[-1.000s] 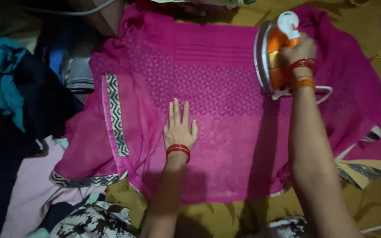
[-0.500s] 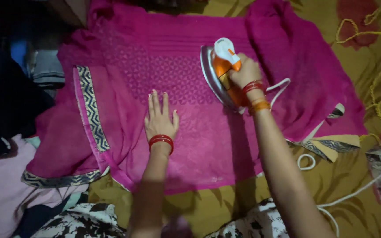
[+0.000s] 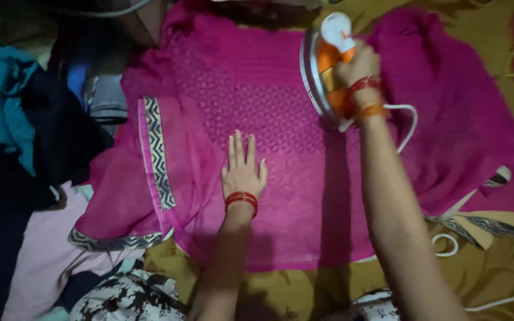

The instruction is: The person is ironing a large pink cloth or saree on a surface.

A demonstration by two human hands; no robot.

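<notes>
Right hand (image 3: 357,70) closed around the handle of an orange-and-white electric iron (image 3: 323,65), wrist ringed with red and orange bangles. The iron sits far and right of centre on the magenta garment (image 3: 304,178), soleplate seeming tilted toward the left, though whether it lies fully flat on the cloth cannot be told. A white cord (image 3: 403,122) loops off the iron's rear, just beside the wrist, and more cord shows near the right edge of the scene.

Left hand (image 3: 243,169) lies flat on the garment, fingers together and stretched toward the far side, thumb out; it grips nothing and only presses down on the cloth. Red bangles at that wrist.

The garment is spread over a mustard-yellow patterned sheet (image 3: 495,261). A patterned band of trim (image 3: 157,154) runs along a folded edge to the left of the flat hand, and another strip of trim edges the near left corner. A heap of other clothes (image 3: 13,119), teal and dark, lies well apart at the left.

Judgement: pressing is mid-way, with the hand anchoring the middle panel while the iron works the far part. The next stroke calls for the iron set flat, the cloth held taut under the palm, and the cord kept clear of the hot plate.
</notes>
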